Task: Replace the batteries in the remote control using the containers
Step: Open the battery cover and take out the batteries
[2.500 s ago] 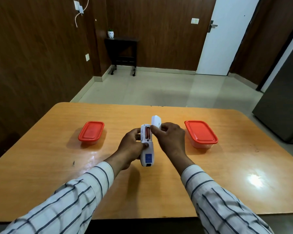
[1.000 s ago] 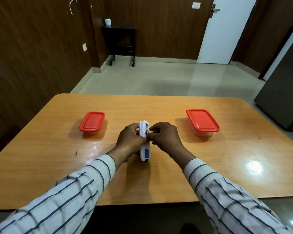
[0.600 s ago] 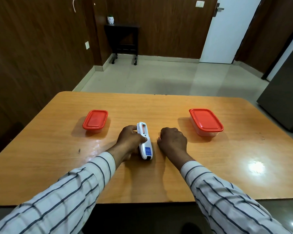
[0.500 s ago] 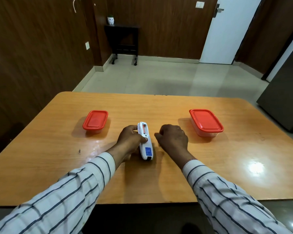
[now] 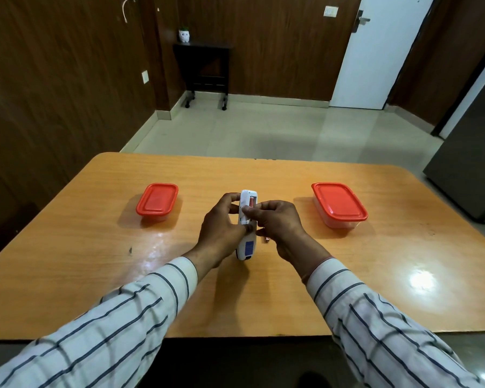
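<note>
My left hand grips the white remote control, which stands tilted on the wooden table with its open battery bay facing up. A red battery sits in the bay. My right hand reaches in from the right, its fingertips pinched on that battery. A second small battery lies loose on the table just under my right hand. Two clear containers with red lids stand shut: a small one on the left and a larger one on the right.
A dark mark shows on the table left of my forearm. Beyond the table's far edge is tiled floor, with a dark side table and a white door at the back wall. A grey cabinet stands at right.
My right hand pulled away from the remote and rested on the table beside it, leaving a battery there. It has now returned to the battery bay. My left hand kept its hold.
</note>
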